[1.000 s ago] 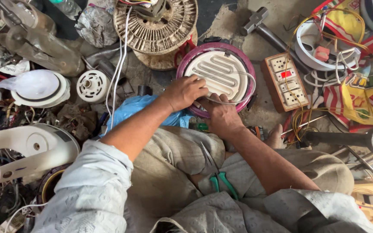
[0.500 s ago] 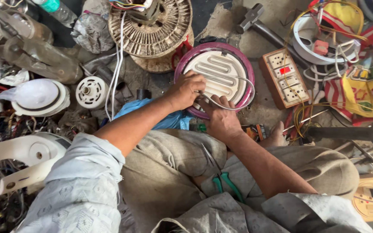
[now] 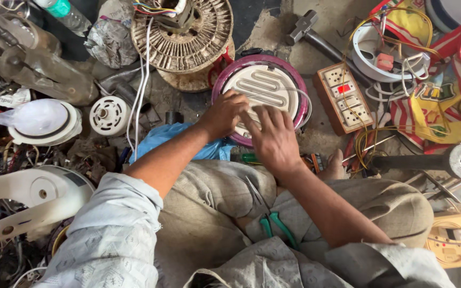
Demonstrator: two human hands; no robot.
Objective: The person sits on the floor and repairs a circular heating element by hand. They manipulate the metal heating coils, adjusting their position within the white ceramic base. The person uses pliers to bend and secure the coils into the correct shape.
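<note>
1. The person sits cross-legged on the floor [image 3: 273,26] with a round heater plate [image 3: 273,85] just ahead of the knees; it has a pink rim and a white grooved disc
2. The left hand [image 3: 222,114] rests on the plate's near left edge with its fingers curled down onto the disc; whether it pinches the thin wire [image 3: 303,104] that loops out past the plate's right side, I cannot tell
3. The right hand [image 3: 274,136] lies just beside the left, palm down, fingers spread flat over the near part of the disc; it clamps nothing
4. My reading is that the work in hand is fingertip work on the disc's grooves, one hand steadying while the other feels or presses along them
5. More of this work would call for a light, even touch so that the plate stays put, and likely a tool for anything stiff
6. Green-handled pliers [image 3: 270,224] lie in the lap, untouched, and a green-handled screwdriver [image 3: 252,158] lies on the floor under the right wrist
7. A switch and socket board [image 3: 343,96] sits right of the plate, a hammer [image 3: 308,29] lies beyond, and a wound motor core [image 3: 182,32] stands to the upper left
</note>
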